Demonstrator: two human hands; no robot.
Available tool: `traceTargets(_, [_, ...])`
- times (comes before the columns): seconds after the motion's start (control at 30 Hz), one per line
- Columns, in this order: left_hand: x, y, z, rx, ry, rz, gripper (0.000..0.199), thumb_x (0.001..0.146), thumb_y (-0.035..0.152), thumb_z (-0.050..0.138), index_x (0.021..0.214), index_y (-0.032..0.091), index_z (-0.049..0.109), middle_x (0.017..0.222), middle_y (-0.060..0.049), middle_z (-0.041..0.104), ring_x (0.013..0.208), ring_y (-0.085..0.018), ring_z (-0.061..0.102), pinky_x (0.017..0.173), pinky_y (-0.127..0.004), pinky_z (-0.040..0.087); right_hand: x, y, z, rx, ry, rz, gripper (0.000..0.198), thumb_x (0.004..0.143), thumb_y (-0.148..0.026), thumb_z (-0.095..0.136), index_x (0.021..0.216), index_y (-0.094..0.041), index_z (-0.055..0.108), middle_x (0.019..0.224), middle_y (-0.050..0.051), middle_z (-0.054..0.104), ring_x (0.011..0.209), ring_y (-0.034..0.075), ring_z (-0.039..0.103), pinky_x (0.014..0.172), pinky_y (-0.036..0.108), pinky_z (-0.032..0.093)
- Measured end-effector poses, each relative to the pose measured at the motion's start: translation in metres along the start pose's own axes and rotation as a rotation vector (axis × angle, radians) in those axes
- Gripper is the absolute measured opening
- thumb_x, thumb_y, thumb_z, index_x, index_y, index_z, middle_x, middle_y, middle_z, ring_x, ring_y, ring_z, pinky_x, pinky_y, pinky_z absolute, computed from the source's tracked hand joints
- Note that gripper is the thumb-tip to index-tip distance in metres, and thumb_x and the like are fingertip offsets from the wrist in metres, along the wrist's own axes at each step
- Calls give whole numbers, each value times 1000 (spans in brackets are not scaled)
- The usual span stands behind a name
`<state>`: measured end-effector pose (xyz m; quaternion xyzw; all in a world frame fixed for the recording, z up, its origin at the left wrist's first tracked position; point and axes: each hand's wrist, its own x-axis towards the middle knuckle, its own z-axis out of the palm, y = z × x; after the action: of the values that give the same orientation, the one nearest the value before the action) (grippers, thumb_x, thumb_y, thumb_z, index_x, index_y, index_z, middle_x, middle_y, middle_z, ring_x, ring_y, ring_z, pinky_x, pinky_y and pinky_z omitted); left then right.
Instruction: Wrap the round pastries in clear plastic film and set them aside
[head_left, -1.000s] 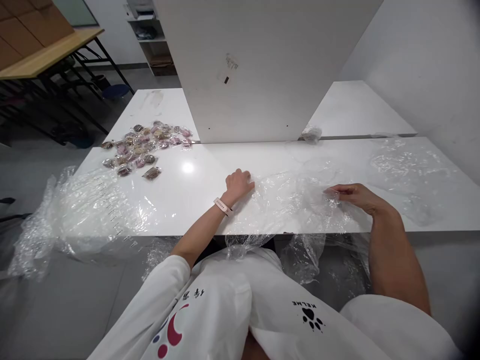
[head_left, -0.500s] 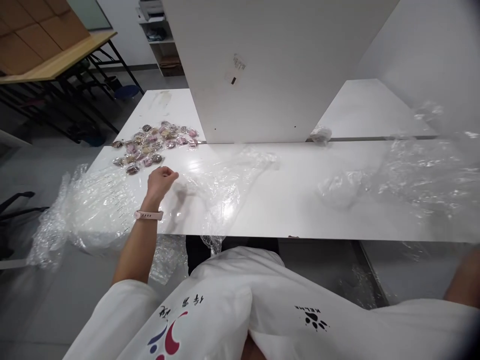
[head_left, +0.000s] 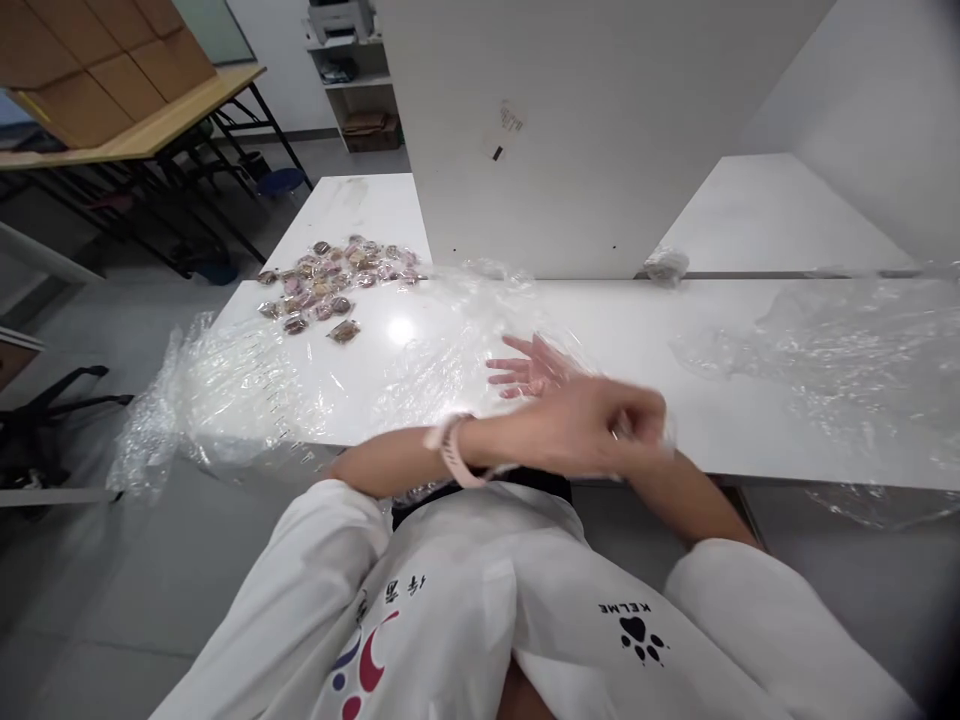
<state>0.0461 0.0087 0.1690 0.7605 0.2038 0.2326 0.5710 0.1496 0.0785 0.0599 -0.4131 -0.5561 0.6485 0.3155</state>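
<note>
My left hand [head_left: 585, 425], with a pink band on its wrist, crosses over my right forearm and is blurred by motion. Its fingers are curled around something small, with a dark glint and a bit of clear film showing; I cannot make out what it is. Beneath and beyond it, my right hand [head_left: 529, 368] points left with its fingers spread. A clear plastic bag [head_left: 450, 345] lies around the right hand; whether the hand is inside it or under it I cannot tell. Small individually wrapped pieces [head_left: 330, 275], pink, tan and brown, lie in a loose pile at the table's left.
A stack of clear bags [head_left: 232, 385] overhangs the white table's left front edge. More crumpled clear plastic [head_left: 847, 350] spreads over the right side. A tall white panel [head_left: 585, 150] stands along the back. A small plastic wad [head_left: 666, 265] lies at its foot.
My left hand has swung from beside the wrapped pieces to the right, across my right forearm. My right hand has come in from the far right to the bag. The view has shifted slightly.
</note>
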Motion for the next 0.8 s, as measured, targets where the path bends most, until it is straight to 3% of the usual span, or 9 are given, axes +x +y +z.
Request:
traceTargets(0.07, [5,-33,35,34,-148,-101,18,81,24,59,68,19,48,69,3,56,62,-9,48,59,-25,37,14,7,11,177,-109,21,61,102,-57,17,127,-19,57,122,8,69,104,16,69,96,41,55])
traceTargets(0.17, [1,-85,55,120,-130,-257,19,77,22,60,65,18,46,67,4,56,61,-9,48,59,-25,36,30,21,-22,409,-125,98,48,101,-55,31,130,-23,53,131,11,65,117,21,65,102,49,52])
traceTargets(0.33, [-7,-109,36,224,8,-321,20,82,35,62,95,19,58,87,0,63,72,-12,56,65,-25,40,20,28,-119,210,460,155,31,91,-43,62,108,-16,62,111,16,70,95,21,71,92,43,57])
traceTargets(0.43, [-22,-104,16,443,117,-198,25,87,40,58,102,20,57,87,0,61,68,-11,51,61,-24,37,-23,12,-139,73,748,-34,26,91,-38,63,108,-18,64,108,13,70,88,16,69,92,39,55])
traceTargets(0.5, [-44,-109,2,573,171,-168,24,91,42,52,89,18,56,79,0,59,61,-10,45,56,-24,33,-60,4,-121,-72,785,-229,27,92,-38,62,109,-18,67,105,12,70,85,16,67,88,40,54])
traceTargets(0.53, [-57,-114,-4,640,196,-186,26,91,41,50,81,18,54,74,0,57,57,-9,41,53,-23,31,-78,4,-104,-179,717,-312,27,94,-39,59,110,-19,68,106,11,70,86,17,67,88,40,55])
traceTargets(0.63, [-98,-140,-17,869,250,-253,27,91,31,46,68,17,47,65,0,51,51,-9,32,48,-24,21,-109,22,-36,-563,154,-353,29,99,-42,49,118,-28,67,121,8,68,109,21,64,97,45,52])
traceTargets(0.7, [-119,-154,-20,964,254,-241,27,90,26,44,65,17,46,62,0,50,51,-10,31,48,-26,17,-105,45,0,-831,-29,-390,40,98,-46,51,134,-32,59,149,8,48,137,28,45,108,51,43])
traceTargets(0.8, [-131,-166,-18,984,258,-214,29,91,24,43,63,17,48,61,0,50,50,-10,33,48,-26,17,-72,74,16,-1141,77,-430,46,98,-48,47,141,-31,55,165,7,20,150,34,19,115,59,28])
